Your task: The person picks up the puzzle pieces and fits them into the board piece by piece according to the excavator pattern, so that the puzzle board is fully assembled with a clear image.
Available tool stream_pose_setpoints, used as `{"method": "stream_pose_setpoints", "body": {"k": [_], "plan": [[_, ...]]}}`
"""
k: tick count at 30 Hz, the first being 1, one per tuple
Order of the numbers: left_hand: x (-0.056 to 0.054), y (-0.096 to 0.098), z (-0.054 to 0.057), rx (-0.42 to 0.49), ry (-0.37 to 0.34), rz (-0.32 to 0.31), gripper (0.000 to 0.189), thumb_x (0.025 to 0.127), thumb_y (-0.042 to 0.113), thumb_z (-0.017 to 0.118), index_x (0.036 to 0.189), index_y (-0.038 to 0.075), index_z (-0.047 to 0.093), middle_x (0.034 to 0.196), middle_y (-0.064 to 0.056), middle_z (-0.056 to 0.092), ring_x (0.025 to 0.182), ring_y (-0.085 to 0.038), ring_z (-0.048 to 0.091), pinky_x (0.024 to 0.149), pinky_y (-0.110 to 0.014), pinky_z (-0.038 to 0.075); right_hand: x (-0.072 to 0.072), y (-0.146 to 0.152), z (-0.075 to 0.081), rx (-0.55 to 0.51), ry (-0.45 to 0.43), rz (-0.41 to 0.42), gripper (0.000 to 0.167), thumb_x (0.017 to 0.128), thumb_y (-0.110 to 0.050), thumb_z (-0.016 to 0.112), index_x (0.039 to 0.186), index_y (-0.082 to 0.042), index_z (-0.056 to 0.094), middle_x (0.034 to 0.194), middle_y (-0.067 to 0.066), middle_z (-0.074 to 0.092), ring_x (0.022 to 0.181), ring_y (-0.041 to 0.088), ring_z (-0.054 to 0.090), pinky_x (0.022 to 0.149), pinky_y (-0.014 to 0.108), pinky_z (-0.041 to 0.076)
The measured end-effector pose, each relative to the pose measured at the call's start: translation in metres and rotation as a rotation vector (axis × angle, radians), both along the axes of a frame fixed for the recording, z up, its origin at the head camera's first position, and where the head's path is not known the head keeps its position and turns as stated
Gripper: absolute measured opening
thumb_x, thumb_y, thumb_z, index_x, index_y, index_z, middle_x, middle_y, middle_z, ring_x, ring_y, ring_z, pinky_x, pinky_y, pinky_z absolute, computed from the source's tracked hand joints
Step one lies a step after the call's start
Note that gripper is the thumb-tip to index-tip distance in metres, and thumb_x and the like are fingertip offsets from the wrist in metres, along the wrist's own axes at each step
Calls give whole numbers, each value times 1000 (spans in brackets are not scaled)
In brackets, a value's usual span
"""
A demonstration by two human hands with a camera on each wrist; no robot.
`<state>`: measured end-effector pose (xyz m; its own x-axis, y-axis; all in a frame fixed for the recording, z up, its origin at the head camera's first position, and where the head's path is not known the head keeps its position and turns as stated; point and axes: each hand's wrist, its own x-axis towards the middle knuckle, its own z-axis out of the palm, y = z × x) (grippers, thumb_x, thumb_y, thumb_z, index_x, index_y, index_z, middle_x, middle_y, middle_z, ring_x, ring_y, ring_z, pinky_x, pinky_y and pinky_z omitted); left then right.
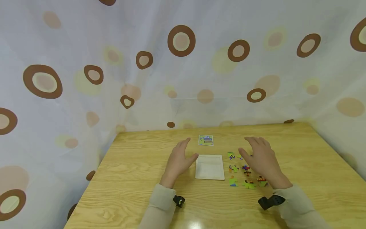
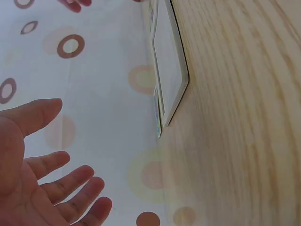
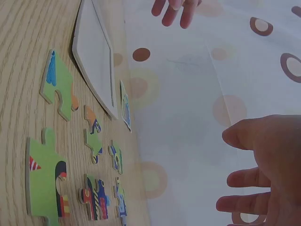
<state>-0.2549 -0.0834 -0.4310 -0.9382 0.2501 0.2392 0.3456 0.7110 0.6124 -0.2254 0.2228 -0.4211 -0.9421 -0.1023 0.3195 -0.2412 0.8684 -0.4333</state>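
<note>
My left hand (image 1: 178, 160) hovers just left of a square white puzzle tray (image 1: 210, 167), its fingers spread and nothing held. Over on the right, my right hand (image 1: 261, 157) hangs above loose jigsaw pieces (image 1: 233, 181), also holding nothing, and hides some of them from the head view. Several pieces lie apart in rough rows right of the tray, green with colourful printing; the right wrist view shows a green piece (image 3: 44, 174) close up. Behind the tray lies a small picture card (image 1: 206, 140) with a blue vehicle on green.
All of it lies on a light wooden table (image 1: 128, 178). A pale curtain (image 1: 200, 70) with brown ring patterns closes off the back and both sides. Each wrist wears a black strap (image 1: 271, 201).
</note>
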Motion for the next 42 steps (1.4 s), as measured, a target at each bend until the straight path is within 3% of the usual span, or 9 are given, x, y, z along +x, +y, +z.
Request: {"method": "stream_pose_setpoints", "body": {"k": [11,17,22,30,42], "plan": [[-8,6,-5,158,-102,-25,63,95,33,66,150,14,42,139,-12,51,122,-31,52,95,-50,45,-12,9,4,-118,33,110,48,103,-23,54,137,11,49,133,34,50,122,53,43,97,67,33],[-17,5,-9,237,-119,-57,61,96,29,66,150,18,42,135,-13,53,117,-33,53,91,-50,46,-19,9,7,-161,-14,123,45,104,-19,49,138,11,48,134,35,48,123,53,42,97,66,34],[-22,4,-13,291,-151,-81,52,97,26,66,144,12,51,133,-13,55,117,-35,53,90,-48,47,-24,10,5,-191,-69,119,48,105,-22,49,140,10,46,136,33,47,124,51,42,96,64,36],[-28,8,-17,334,-222,-90,44,98,23,65,140,12,56,130,-14,57,114,-29,55,88,-43,49,-29,8,0,-218,-124,113,53,104,-29,50,142,8,45,135,30,49,123,49,44,94,63,38],[-39,0,-32,331,-348,-134,48,99,27,63,143,12,53,131,-13,53,110,-24,53,83,-40,49,-45,2,-15,-200,-127,148,48,99,-21,60,136,7,52,128,31,52,114,52,49,89,61,43]]}}
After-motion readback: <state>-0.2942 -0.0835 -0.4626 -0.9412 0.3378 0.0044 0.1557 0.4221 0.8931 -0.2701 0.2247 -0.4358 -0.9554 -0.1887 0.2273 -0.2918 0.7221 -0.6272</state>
